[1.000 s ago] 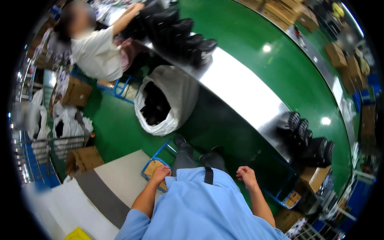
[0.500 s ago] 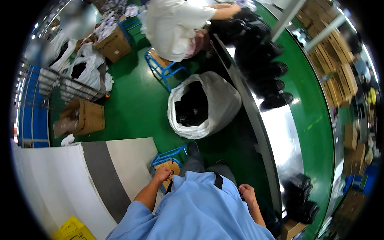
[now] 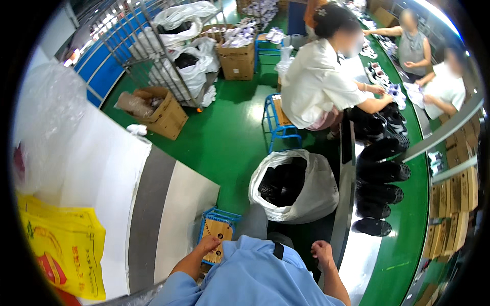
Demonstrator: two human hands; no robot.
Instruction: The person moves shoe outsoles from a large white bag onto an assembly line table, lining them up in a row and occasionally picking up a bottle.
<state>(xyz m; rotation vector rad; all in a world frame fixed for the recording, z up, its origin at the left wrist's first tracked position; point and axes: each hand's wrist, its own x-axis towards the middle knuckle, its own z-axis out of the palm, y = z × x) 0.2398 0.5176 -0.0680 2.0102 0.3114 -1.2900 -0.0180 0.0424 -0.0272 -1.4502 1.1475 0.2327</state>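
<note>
letting my two hands hang, left hand over one wooden-topped blue stool, right hand near the long metal surface, i see both loosely curled with nothing showing; i cannot tell how tightly they close or whether they touch anything. the stool stands left of my legs, against a grey-banded surface.

on the metal surface i count five black shoes in a row, with more heaped beyond, too jumbled to count. one white sack of black things stands just ahead of my legs, in the way; past it one co-worker sits on another stool. two more people are across. one yellow bag lies far left, one open carton on the floor.
</note>
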